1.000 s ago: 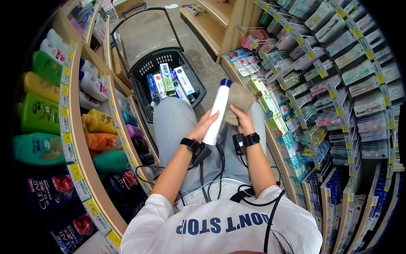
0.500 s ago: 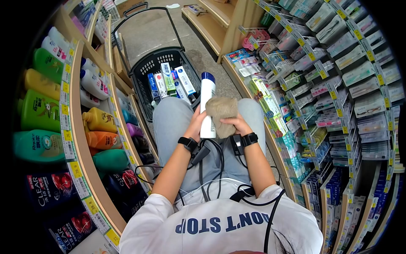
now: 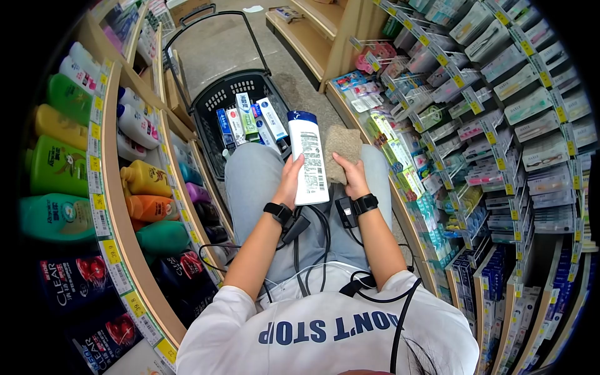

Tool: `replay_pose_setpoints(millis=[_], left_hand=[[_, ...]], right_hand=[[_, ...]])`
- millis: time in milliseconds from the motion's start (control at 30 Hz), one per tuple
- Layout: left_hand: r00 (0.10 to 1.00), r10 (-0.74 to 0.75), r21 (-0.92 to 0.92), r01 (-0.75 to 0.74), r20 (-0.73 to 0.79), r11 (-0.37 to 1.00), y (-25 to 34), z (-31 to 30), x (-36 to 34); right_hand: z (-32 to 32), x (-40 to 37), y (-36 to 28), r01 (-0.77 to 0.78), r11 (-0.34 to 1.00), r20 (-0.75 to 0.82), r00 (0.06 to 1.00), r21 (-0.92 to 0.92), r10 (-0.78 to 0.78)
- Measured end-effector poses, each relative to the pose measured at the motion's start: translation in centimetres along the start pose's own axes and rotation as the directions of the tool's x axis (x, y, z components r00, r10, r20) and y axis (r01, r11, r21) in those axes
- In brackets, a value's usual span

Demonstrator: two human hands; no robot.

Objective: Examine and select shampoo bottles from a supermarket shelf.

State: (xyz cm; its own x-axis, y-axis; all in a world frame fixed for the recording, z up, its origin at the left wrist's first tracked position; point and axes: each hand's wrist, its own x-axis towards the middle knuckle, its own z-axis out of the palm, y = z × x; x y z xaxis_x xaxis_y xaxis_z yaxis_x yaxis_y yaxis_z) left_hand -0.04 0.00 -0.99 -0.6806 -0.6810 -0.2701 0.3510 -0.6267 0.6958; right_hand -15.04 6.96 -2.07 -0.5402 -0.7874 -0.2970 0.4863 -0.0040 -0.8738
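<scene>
Head view: gripping bottle (image 3: 309, 164) in left hand (image 3: 289, 182), probably slick, stiffish, best held mid-body; clasping soft, pliable cloth (image 3: 344, 141) in right hand (image 3: 356, 179).

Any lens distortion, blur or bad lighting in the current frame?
Head view: shelf edge bowed by wide-angle distortion, corners black; head view: white bottle and brown cloth evenly lit, without obvious motion blur; head view: bottle's fine print too small to read.
</scene>
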Motion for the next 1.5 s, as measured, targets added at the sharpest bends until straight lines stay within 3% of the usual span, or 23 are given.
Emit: replay_pose_setpoints(millis=[133,167,267,400,500,700,900,967,1067,1100,1200,1300,1400,1500], left_hand=[[0.999,-0.002,-0.052,0.004,0.036,0.999,0.3,-0.3,0.1],[0.999,-0.007,-0.014,0.008,0.039,1.000,0.3,-0.2,0.0],[0.999,-0.016,0.082,0.011,0.052,0.997,0.5,0.1,-0.1],[0.997,0.023,0.153,-0.034,0.069,0.988,0.2,0.0,0.0],[0.996,0.076,0.237,-0.085,0.046,0.968,0.1,0.2,0.0],[0.996,0.079,0.306,-0.064,-0.036,0.950,0.0,0.0,0.1],[0.999,-0.008,0.261,0.021,-0.054,0.965,-0.3,-0.9,0.7],[1.000,-0.014,0.268,0.019,-0.023,0.963,-0.5,-0.8,0.4],[0.977,-0.186,0.032,0.184,0.100,0.982,0.5,0.1,-0.1],[0.989,-0.119,-0.016,0.121,0.088,0.993,0.4,0.7,-0.2],[0.968,-0.222,0.250,0.188,0.116,0.950,1.5,0.7,-1.0],[0.965,-0.218,0.206,0.186,0.148,0.961,0.7,0.6,-0.7],[0.965,-0.194,0.231,0.151,0.177,0.961,0.0,0.6,-0.4],[0.992,-0.079,0.284,0.050,0.094,0.958,-0.5,0.4,0.0]], right_hand=[[1.2,-1.2,-1.0,-0.060,0.974,0.105,0.991,-0.216,0.084],[2.1,-2.2,-1.8,-0.101,0.969,0.050,0.992,-0.224,0.115],[0.2,-0.6,0.7,-0.105,0.980,0.164,0.977,-0.172,0.134],[1.4,-2.0,-1.4,-0.192,0.980,0.110,0.974,-0.056,0.197],[0.9,-1.6,-1.1,-0.137,0.988,0.216,0.969,0.077,0.118],[0.6,-1.4,-1.6,-0.144,0.989,0.238,0.962,0.023,0.134],[0.2,-1.9,-1.3,-0.069,0.994,0.449,0.888,-0.089,0.101],[0.1,-2.0,-1.4,-0.136,0.989,0.446,0.883,-0.058,0.147],[0.4,-2.3,-1.6,-0.167,0.986,0.417,0.897,0.004,0.150],[0.6,-2.2,-1.6,-0.163,0.986,0.402,0.905,0.027,0.139],[0.7,-1.8,-1.3,-0.106,0.989,0.196,0.977,0.106,0.084],[0.3,-0.7,-1.0,-0.030,0.994,-0.074,0.996,0.109,0.039],[0.3,-0.3,-0.4,0.065,0.989,-0.092,0.994,0.132,-0.053],[0.3,-0.8,-0.6,0.010,1.000,0.045,0.999,0.016,-0.011]])
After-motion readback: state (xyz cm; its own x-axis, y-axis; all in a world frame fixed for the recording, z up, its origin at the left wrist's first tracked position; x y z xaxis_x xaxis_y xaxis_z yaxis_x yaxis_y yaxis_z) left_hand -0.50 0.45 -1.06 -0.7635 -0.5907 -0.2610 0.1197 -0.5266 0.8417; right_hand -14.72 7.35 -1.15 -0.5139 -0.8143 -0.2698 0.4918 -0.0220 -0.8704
